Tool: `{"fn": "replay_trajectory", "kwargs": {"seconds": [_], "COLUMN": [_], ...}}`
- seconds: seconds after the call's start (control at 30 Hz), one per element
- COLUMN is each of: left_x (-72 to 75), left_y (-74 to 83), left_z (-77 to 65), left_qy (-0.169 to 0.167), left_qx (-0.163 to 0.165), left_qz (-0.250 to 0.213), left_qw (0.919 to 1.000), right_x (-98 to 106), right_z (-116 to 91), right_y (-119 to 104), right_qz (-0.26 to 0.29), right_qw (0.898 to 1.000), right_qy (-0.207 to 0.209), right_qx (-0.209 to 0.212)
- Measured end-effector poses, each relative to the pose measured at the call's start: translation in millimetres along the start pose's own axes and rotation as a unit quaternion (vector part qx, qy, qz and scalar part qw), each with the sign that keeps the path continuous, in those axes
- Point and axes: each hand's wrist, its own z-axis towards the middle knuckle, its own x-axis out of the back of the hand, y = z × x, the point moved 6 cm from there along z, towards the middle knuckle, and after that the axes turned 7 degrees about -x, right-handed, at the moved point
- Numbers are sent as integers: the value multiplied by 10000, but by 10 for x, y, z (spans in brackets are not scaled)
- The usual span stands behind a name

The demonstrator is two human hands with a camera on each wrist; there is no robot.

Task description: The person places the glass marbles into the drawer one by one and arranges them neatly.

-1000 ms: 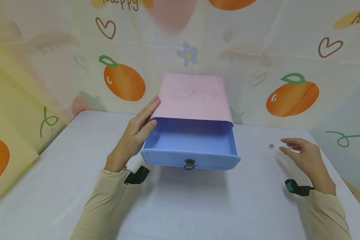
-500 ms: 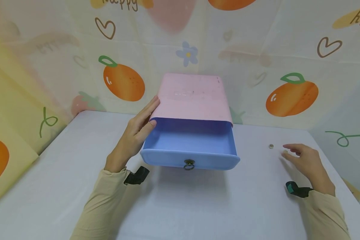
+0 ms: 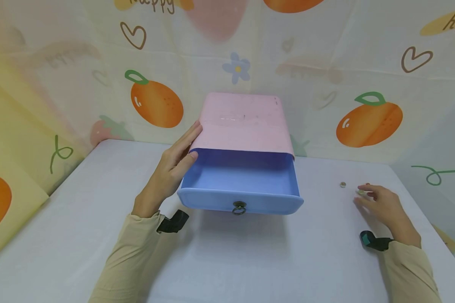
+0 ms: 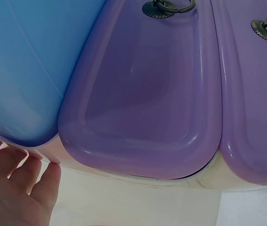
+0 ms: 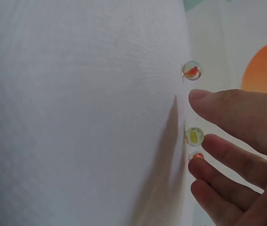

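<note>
Your right hand point(image 3: 387, 210), thumb and fingers apart, was nearer; the yellow marble point(image 3: 361, 192) lay at its ten o'clock

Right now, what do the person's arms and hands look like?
The left sleeve and right sleeve are long and beige. The left hand and right hand are ungloved. Each wears a black wrist device; the right one shows a teal patch.

- I read cabinet shell point(image 3: 242, 122): pink; upper drawer point(image 3: 208, 199): light blue; lower drawers point(image 4: 143, 94): purple.
- I read one marble point(image 5: 194, 137): clear, yellow swirl; another marble point(image 5: 192, 70): clear, orange-red swirl.
- Backdrop point(image 3: 204, 63): pale — orange fruit print.
</note>
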Motion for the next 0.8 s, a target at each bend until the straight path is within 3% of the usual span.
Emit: {"fn": "replay_trajectory", "kwargs": {"seconds": [0.4, 0.8], "left_x": [1, 3], "left_y": [6, 5], "left_z": [5, 2], "left_qy": [7, 22], "left_qx": [-21, -20], "left_qz": [17, 19], "left_qw": [10000, 10000], "right_x": [-42, -11], "right_z": [6, -25], "right_y": [6, -40], "right_qz": [65, 13], "right_qw": [9993, 9998], "right_qy": [-368, -7], "right_qx": [-84, 203]}}
